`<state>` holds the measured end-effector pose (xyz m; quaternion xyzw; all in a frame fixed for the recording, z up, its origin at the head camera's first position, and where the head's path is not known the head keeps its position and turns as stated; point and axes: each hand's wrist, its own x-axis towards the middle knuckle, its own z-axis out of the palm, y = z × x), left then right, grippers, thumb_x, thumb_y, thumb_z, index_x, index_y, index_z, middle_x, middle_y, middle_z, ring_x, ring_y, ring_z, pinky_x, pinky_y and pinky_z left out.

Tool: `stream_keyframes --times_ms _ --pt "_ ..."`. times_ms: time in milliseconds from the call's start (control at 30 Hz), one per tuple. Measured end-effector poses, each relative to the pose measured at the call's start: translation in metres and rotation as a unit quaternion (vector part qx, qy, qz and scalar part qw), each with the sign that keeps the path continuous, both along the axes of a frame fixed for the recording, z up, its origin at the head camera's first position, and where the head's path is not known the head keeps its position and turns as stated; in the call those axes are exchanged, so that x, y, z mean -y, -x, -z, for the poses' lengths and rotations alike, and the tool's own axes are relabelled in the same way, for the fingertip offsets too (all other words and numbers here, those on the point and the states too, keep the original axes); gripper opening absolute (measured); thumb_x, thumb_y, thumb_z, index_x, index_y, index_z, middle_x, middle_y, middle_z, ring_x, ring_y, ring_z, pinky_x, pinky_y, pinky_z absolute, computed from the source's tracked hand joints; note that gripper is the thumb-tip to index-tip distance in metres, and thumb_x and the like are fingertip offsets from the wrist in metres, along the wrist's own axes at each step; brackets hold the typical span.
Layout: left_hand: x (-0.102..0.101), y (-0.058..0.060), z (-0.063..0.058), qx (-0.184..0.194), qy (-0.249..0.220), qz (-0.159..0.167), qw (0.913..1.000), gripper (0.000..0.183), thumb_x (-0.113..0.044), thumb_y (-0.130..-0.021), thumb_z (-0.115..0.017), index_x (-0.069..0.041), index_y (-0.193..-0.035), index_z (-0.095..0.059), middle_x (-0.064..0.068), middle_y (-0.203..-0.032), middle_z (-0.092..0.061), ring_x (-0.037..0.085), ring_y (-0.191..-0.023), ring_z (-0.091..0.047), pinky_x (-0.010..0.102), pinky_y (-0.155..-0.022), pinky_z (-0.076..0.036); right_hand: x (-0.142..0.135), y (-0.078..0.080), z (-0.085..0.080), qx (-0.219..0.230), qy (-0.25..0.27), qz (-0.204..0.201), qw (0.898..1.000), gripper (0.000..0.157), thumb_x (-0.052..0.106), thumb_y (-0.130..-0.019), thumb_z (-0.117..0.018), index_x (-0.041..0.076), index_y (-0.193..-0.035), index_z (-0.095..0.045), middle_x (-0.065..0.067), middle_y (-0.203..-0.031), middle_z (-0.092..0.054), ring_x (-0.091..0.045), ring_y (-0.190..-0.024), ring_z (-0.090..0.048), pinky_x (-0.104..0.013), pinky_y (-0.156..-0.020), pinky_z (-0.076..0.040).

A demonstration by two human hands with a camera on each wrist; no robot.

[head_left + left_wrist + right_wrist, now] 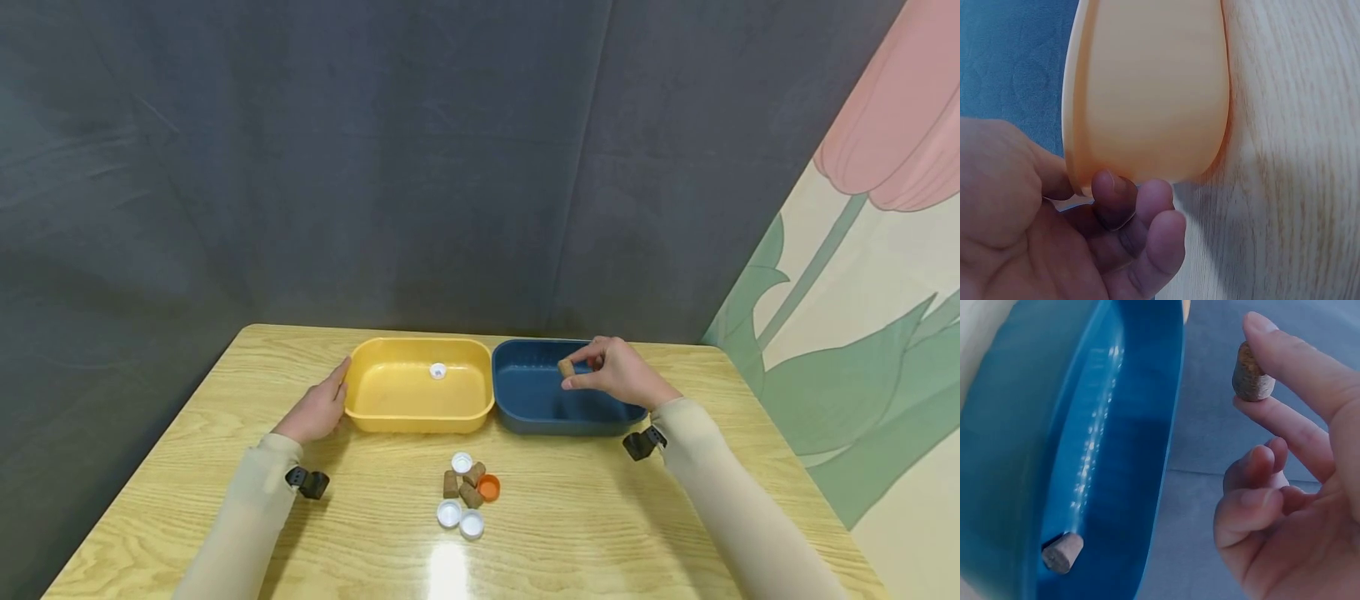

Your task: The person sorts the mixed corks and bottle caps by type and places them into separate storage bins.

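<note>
A cork [566,367] is pinched between the thumb and index finger of my right hand [618,372], above the blue bin [536,415]. The right wrist view shows the held cork [1254,375] at the fingertips, other fingers curled loosely. Inside the blue bin lies another cork [1063,552]. My left hand [315,410] grips the left end of the yellow bin [420,423]; in the left wrist view its fingers [1161,203] are against the bin's outer wall and the thumb is at the rim. One white bottle cap [437,371] lies in the yellow bin.
On the wooden table [577,517], in front of the bins, three corks [450,484] lie among three white caps [449,513] and an orange cap [488,487]. The bins stand side by side. A dark curtain [420,167] hangs behind the table.
</note>
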<state>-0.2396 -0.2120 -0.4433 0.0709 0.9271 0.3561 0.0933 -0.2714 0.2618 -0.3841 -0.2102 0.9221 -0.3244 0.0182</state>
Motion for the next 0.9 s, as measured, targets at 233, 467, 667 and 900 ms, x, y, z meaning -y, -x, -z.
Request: stream_keyframes --times_ms 233,467,667,900 --pt "-0.002 -0.003 -0.003 -0.002 -0.002 0.004 1.0000 0.055 -0.015 -0.111 -0.026 -0.001 -0.160 -0.005 0.010 -0.061 -0.051 0.017 -0.050 -0.046 0.033 -0.052 -0.042 -0.001 0.021 0.003 0.023 -0.025 0.015 0.999 0.033 0.029 -0.082 -0.084 0.010 -0.109 -0.077 -0.002 -0.072 -0.051 -0.019 -0.063 -0.044 -0.031 -0.058 -0.036" --pt "-0.002 -0.003 -0.003 -0.003 -0.001 0.000 1.0000 0.055 -0.015 -0.111 -0.026 -0.002 -0.160 -0.005 0.009 -0.062 -0.050 0.018 -0.051 -0.047 0.034 -0.052 -0.043 -0.001 0.040 -0.003 0.046 -0.058 0.022 0.997 0.038 0.031 -0.084 -0.082 0.007 -0.113 -0.075 -0.003 -0.073 -0.052 -0.019 -0.065 -0.045 -0.033 -0.060 -0.036" --pt "-0.001 -0.001 0.000 0.000 -0.002 0.001 1.0000 0.055 -0.017 -0.111 -0.025 -0.003 -0.161 -0.005 0.008 -0.063 -0.050 0.017 -0.052 -0.047 0.032 -0.052 -0.044 0.003 0.047 -0.002 0.072 -0.082 0.023 0.994 0.044 0.032 -0.086 -0.081 0.004 -0.120 -0.072 -0.011 -0.101 -0.066 -0.023 -0.083 -0.054 -0.037 -0.071 -0.047" --pt "-0.001 -0.001 0.000 -0.003 0.002 -0.003 1.0000 0.055 -0.017 -0.111 -0.025 -0.003 -0.161 -0.005 0.007 -0.062 -0.050 0.017 -0.051 -0.048 0.032 -0.052 -0.043 0.010 0.052 0.004 0.100 -0.092 0.025 0.990 0.045 0.030 -0.088 -0.079 0.002 -0.123 -0.070 -0.020 -0.127 -0.063 -0.034 -0.110 -0.060 -0.052 -0.094 -0.050"
